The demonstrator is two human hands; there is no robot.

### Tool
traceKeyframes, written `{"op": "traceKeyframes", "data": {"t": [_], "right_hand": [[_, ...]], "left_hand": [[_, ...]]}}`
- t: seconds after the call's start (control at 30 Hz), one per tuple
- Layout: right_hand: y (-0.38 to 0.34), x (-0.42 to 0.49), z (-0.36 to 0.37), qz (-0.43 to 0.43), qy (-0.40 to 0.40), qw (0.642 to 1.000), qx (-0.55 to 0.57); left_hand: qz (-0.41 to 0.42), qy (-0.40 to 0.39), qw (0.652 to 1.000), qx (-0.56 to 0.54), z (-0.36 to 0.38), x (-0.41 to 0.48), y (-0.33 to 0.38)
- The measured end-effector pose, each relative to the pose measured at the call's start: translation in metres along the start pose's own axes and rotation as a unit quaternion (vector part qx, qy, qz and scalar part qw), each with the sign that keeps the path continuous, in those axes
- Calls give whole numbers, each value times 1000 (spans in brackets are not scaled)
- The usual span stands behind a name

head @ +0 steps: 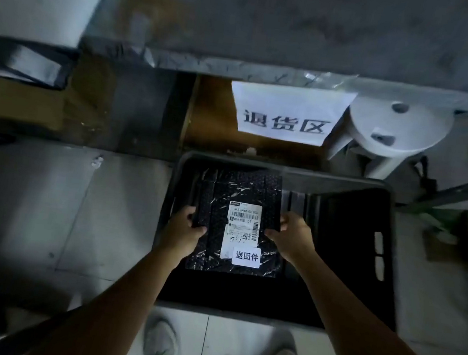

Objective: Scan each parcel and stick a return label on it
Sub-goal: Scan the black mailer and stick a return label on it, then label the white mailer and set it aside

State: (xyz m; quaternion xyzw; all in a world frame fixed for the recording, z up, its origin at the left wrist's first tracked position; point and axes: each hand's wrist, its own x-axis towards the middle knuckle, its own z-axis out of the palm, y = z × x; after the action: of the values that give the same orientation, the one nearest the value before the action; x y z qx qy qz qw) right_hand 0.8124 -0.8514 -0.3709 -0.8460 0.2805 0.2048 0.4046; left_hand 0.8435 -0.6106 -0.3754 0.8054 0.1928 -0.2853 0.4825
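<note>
head view: the left hand (185,226) and right hand (293,234) each grip a side edge of a flat black speckled plastic parcel (218,202), fingers curled round it, inside a black plastic crate (376,254) on the tiled floor (122,216). a white return label (246,256) sits on the parcel's white shipping label (243,225).

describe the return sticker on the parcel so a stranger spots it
Find the black crate on the floor below the white paper sign. The dark parcel held there carries a long white shipping label. The sticker is the small rounded square at that label's lower right corner: three bold characters, no barcode.
</note>
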Motion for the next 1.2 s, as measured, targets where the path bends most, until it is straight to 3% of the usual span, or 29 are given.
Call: {"op": "traceKeyframes", "data": {"t": [0.13,0.33,0.53,0.7,0.93,1.2], "right_hand": [[34,55,47,27,-6,1000,6],[56,105,95,47,-15,999,-5],[62,116,122,48,-45,998,-15],[41,106,96,41,-62,994,-77],[-39,28,-23,-38,-92,975,-197],[-177,-115,-228,-106,-52,962,-244]], "left_hand": [[4,-17,1000,9,27,63,-47],[-5,24,1000,7,50,122,-80],[-7,38,998,40,55,137,-93],[-15,14,996,90,41,119,-73],[55,-30,959,278,-20,14,40],[158,-44,908,386,-98,-168,267]]}}
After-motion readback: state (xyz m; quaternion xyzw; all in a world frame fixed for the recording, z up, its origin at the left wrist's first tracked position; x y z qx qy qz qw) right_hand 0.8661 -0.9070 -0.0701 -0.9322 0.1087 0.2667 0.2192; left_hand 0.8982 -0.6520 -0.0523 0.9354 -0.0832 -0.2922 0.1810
